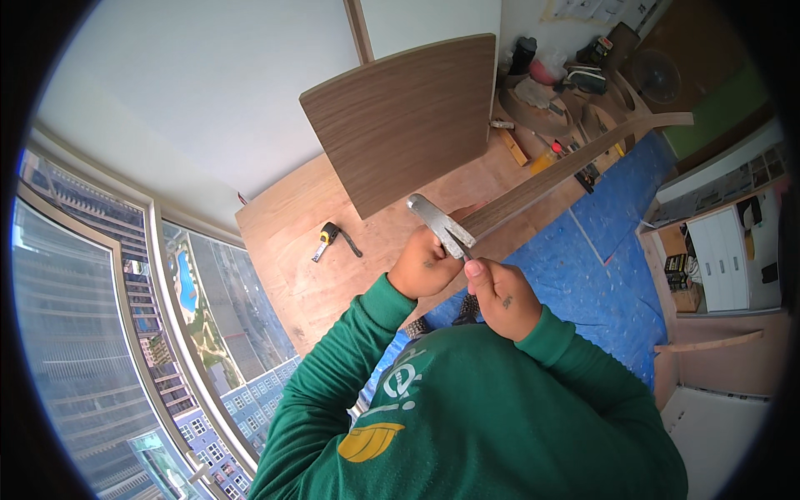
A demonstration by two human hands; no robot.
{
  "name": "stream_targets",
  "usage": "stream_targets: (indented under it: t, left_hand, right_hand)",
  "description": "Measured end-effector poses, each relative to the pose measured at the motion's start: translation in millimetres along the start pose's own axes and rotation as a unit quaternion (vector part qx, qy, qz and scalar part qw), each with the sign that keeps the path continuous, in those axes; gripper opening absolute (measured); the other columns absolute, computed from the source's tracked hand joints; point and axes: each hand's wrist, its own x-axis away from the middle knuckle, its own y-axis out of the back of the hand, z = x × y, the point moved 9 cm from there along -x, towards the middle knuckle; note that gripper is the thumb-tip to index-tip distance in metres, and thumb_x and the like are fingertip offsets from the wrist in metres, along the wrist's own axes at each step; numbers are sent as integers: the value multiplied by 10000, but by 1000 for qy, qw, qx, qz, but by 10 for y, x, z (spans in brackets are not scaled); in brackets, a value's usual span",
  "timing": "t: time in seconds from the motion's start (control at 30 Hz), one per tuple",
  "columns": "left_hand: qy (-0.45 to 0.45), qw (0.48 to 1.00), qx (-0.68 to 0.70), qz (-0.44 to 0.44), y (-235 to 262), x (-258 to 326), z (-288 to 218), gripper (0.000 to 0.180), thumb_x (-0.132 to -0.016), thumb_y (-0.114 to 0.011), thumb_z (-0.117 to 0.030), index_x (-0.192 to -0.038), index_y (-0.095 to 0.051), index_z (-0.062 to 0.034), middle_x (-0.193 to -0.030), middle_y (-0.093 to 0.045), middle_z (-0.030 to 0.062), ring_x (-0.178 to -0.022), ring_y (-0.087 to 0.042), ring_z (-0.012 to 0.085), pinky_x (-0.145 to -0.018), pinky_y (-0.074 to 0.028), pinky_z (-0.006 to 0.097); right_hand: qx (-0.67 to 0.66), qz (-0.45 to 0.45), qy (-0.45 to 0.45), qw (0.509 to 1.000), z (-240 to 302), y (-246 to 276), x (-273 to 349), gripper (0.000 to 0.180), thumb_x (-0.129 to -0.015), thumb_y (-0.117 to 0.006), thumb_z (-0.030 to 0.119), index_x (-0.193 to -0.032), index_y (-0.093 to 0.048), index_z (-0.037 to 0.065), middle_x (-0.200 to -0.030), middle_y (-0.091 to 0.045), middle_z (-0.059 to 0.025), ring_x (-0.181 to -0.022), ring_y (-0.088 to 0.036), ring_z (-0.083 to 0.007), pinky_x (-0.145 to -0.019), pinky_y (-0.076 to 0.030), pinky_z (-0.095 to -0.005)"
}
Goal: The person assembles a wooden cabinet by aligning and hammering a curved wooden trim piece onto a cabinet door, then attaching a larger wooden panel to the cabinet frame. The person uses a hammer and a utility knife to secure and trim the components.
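A claw hammer (433, 223) lies across the space above my hands, its steel head pointing up and left and its claw toward me. My right hand (508, 302) is closed on it just below the claw, thumb on top; the handle is hidden. Close beside it, my left hand (427, 265) curls at the near end of a long wooden strip (550, 175), its fingers partly covered by the hammer head. From there the strip runs away to the far right. A tape measure (329, 233), black and yellow, rests on the plywood surface (283, 242) to the left.
Beyond my hands stands a wood-grain panel (408, 117). Curved wooden pieces (533, 104), a bottle with a red cap (546, 157) and an orange level (512, 147) sit at the far right. Blue sheeting (567, 275) covers the floor; windows (158, 317) line the left side.
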Motion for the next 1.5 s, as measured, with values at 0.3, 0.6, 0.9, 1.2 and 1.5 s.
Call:
stream_targets:
  t: [0.3, 0.6, 0.9, 1.2, 1.5]
  left_hand:
    - [-2, 1000, -19, 25, -47, -1, -23, 626, -867, -643, 23, -1480, -519, -2, -897, -622, 9, -785, -550, 86, -691, -495, 278]
    - [-30, 998, -59, 8, 1, 20, 31, 607, -841, -656, 33, -1437, -540, 23, -844, -637, 31, -744, -584, 133, -673, -515, 303]
    - [-12, 999, -32, -7, 21, 4, 10, 595, -844, -598, 79, -1434, -550, 20, -935, -652, 23, -811, -588, 113, -726, -504, 274]
    - [-24, 1000, -5, 6, -8, -66, -79, 673, -809, -496, 134, -1469, -534, 7, -1098, -663, 63, -897, -603, 98, -796, -504, 250]
    - [-10, 1000, -22, 9, -2, -57, -18, 668, -791, -504, 134, -1445, -562, 5, -1021, -670, 53, -848, -601, 87, -753, -510, 258]
  right_hand:
    - [-15, -2, 53, 998, 225, -51, 3, 480, -1115, -459, 381, -942, -648, -25, -695, -608, -210, -628, -602, -362, -595, -470, -431]
    - [39, -12, 37, 998, 128, -68, -17, 489, -1108, -467, 397, -954, -672, -19, -679, -616, -212, -617, -609, -394, -568, -465, -461]
    - [4, -60, -17, 998, -44, 78, -88, 540, -1106, -459, 438, -864, -631, -13, -648, -585, -161, -598, -582, -296, -583, -465, -427]
    - [-30, -161, -143, 976, -592, 676, -217, 573, -1105, -454, 465, -835, -614, -15, -661, -580, -103, -628, -548, -206, -618, -468, -387]
    - [2, -113, -76, 991, -357, 392, -105, 589, -1100, -446, 491, -831, -615, -5, -658, -575, -76, -638, -560, -197, -625, -474, -380]
